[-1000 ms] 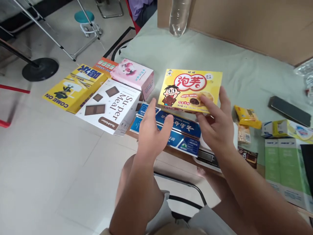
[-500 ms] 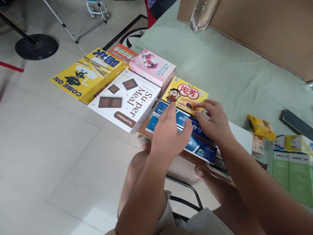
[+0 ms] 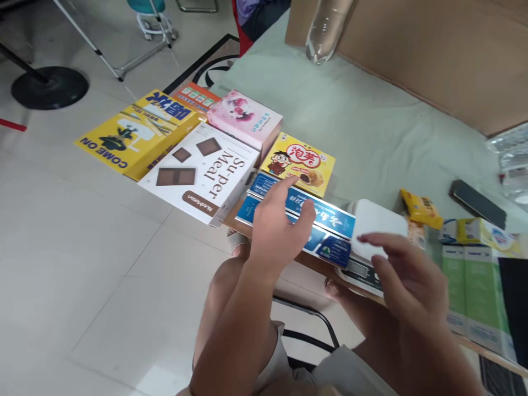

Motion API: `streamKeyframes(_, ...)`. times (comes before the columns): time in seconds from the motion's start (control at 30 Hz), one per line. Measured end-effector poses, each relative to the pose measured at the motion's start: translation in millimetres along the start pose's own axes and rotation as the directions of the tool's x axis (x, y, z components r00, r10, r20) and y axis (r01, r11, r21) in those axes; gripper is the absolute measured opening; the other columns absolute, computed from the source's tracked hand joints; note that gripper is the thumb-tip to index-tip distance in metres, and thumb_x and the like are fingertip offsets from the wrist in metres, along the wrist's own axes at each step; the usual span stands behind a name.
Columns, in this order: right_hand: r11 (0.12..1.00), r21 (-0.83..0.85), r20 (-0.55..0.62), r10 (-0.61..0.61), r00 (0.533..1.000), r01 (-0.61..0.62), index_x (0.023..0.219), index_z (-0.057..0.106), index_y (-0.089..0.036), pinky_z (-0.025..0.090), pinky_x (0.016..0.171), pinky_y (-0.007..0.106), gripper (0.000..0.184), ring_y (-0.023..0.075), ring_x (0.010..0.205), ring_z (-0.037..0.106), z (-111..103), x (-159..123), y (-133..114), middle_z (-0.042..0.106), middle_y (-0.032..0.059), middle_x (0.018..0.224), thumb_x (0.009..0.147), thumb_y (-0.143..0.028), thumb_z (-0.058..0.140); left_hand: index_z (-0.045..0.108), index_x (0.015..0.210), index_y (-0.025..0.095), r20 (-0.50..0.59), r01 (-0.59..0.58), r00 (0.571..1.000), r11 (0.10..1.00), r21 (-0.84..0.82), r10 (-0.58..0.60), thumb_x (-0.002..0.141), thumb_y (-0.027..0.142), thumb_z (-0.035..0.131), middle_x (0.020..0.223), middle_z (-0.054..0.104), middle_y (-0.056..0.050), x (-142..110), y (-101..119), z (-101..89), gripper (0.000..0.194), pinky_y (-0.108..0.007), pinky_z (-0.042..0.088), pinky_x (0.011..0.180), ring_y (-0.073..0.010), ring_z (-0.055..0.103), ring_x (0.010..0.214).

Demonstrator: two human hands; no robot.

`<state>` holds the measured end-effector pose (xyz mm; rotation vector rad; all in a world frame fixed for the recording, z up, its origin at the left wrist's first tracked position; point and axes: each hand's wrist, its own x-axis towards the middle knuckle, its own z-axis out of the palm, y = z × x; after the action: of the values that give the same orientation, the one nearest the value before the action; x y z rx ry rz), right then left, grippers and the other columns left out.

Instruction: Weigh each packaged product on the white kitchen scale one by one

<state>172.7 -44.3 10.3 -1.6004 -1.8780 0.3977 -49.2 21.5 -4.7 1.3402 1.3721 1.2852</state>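
My left hand (image 3: 278, 228) lies over two blue toothpaste boxes (image 3: 336, 220) placed side by side, its thumb apart from the fingers. Its fingertips reach the lower edge of the yellow puff snack box (image 3: 322, 170). My right hand (image 3: 416, 275), a little blurred, hovers by a white kitchen scale (image 3: 377, 220) with thumb and fingers apart and nothing between them. Left of the toothpaste boxes lies a white Su-per Meal box (image 3: 185, 192). Behind it are a pink box (image 3: 243, 115), a yellow COME ON box (image 3: 119, 137) and an orange box (image 3: 198, 94).
Right of the scale are a small yellow snack packet (image 3: 421, 208), a dark phone (image 3: 476, 203), a yellow-and-white box (image 3: 474, 231) and green boxes (image 3: 474, 291). A clear bottle (image 3: 325, 33) stands against the cardboard (image 3: 421, 60). The table edge runs above my knees.
My right hand has moved off the yellow puff box and toothpaste boxes, rightward and nearer me, to the scale. My left hand stays over the toothpaste boxes. The view has shifted slightly.
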Motion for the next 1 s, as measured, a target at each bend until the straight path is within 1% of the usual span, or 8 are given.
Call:
streamKeyframes(0.1, 0.999, -0.03, 0.022, 0.034, 0.999, -0.033, 0.101, 0.072, -0.026, 0.058, 0.069, 0.024, 0.013, 0.0156, 0.079, 0.076, -23, -48, 9, 0.079, 0.0011, 0.09, 0.098, -0.024, 0.06, 0.069, 0.107, 0.022, 0.007, -0.156, 0.986, 0.936, -0.315, 0.166, 0.096, 0.03, 0.062, 0.108, 0.079, -0.007, -5, 2, 15.2, 0.015, -0.038, 0.06, 0.1, -0.0213, 0.075, 0.107)
streamKeyframes(0.17, 0.998, -0.045, 0.008, 0.035, 0.999, -0.035, 0.096, 0.071, -0.026, 0.059, 0.064, 0.022, 0.011, 0.0152, 0.074, 0.077, -36, -69, 15, 0.079, -0.0004, 0.084, 0.097, -0.022, 0.061, 0.07, 0.1, 0.022, 0.071, -0.156, 0.976, 0.885, -0.439, 0.207, 0.097, 0.035, 0.062, 0.095, 0.078, -0.005, -9, 5, 31.8, 0.015, -0.035, 0.061, 0.088, -0.0196, 0.076, 0.093)
streamKeyframes(0.3, 0.996, -0.062, -0.063, 0.054, 0.997, -0.058, 0.094, 0.069, -0.027, 0.058, 0.054, 0.024, 0.014, 0.0164, 0.065, 0.075, -63, -100, 30, 0.077, -0.0013, 0.078, 0.092, -0.015, 0.061, 0.069, 0.095, 0.023, 0.269, -0.04, 0.95, 0.915, -0.4, 0.159, 0.095, 0.037, 0.062, 0.089, 0.076, -0.004, -23, 16, 75.1, 0.016, -0.036, 0.06, 0.085, -0.0202, 0.073, 0.088)
streamKeyframes(0.53, 0.984, -0.025, -0.286, 0.16, 0.945, -0.175, 0.099, 0.07, -0.028, 0.059, 0.058, 0.031, 0.025, 0.0196, 0.069, 0.074, -107, -170, 63, 0.075, -0.0006, 0.079, 0.087, -0.008, 0.063, 0.066, 0.088, 0.024, 0.647, -0.008, 0.74, 0.964, -0.264, 0.184, 0.09, 0.03, 0.054, 0.091, 0.076, -0.004, -62, 42, 161.7, 0.013, -0.036, 0.059, 0.09, -0.0192, 0.07, 0.09)
streamKeyframes(0.63, 0.963, 0.035, -0.476, 0.251, 0.843, -0.267, 0.1, 0.073, -0.028, 0.054, 0.059, 0.035, 0.023, 0.021, 0.072, 0.07, -118, -196, 81, 0.073, 0.0015, 0.083, 0.085, -0.011, 0.067, 0.066, 0.094, 0.023, 0.73, -0.03, 0.656, 0.973, -0.229, 0.192, 0.089, 0.031, 0.054, 0.101, 0.075, -0.006, -78, 46, 198.3, 0.015, -0.036, 0.058, 0.094, -0.0202, 0.07, 0.098)
streamKeyframes(0.77, 0.921, 0.098, -0.773, 0.308, 0.554, -0.376, 0.09, 0.072, -0.028, 0.049, 0.063, 0.039, 0.005, 0.0222, 0.073, 0.065, -134, -205, 111, 0.069, 0.0023, 0.08, 0.085, -0.025, 0.072, 0.066, 0.105, 0.021, 0.797, -0.092, 0.561, 0.974, -0.209, 0.224, 0.09, 0.033, 0.055, 0.117, 0.071, -0.009, -96, 47, 234.7, 0.022, -0.038, 0.056, 0.101, -0.0226, 0.067, 0.114)
streamKeyframes(0.83, 0.901, 0.118, -0.818, 0.327, 0.473, -0.418, 0.086, 0.07, -0.028, 0.05, 0.065, 0.041, 0.003, 0.0224, 0.072, 0.064, -147, -198, 130, 0.067, 0.0022, 0.077, 0.085, -0.03, 0.072, 0.065, 0.109, 0.021, 0.828, -0.105, 0.517, 0.976, -0.192, 0.219, 0.09, 0.034, 0.056, 0.123, 0.068, -0.011, -101, 47, 246.3, 0.025, -0.04, 0.055, 0.106, -0.0234, 0.065, 0.119)
streamKeyframes(1.0, 0.852, 0.208, -0.711, 0.469, 0.524, -0.48, 0.093, 0.066, -0.026, 0.06, 0.078, 0.046, 0.018, 0.0247, 0.087, 0.073, -186, -149, 198, 0.072, 0.0034, 0.088, 0.078, -0.033, 0.071, 0.06, 0.134, 0.023, 0.864, -0.055, 0.493, 0.995, -0.085, 0.1, 0.091, 0.045, 0.055, 0.155, 0.052, -0.014, -103, 41, 267.7, 0.049, -0.049, 0.047, 0.122, -0.0292, 0.052, 0.145)
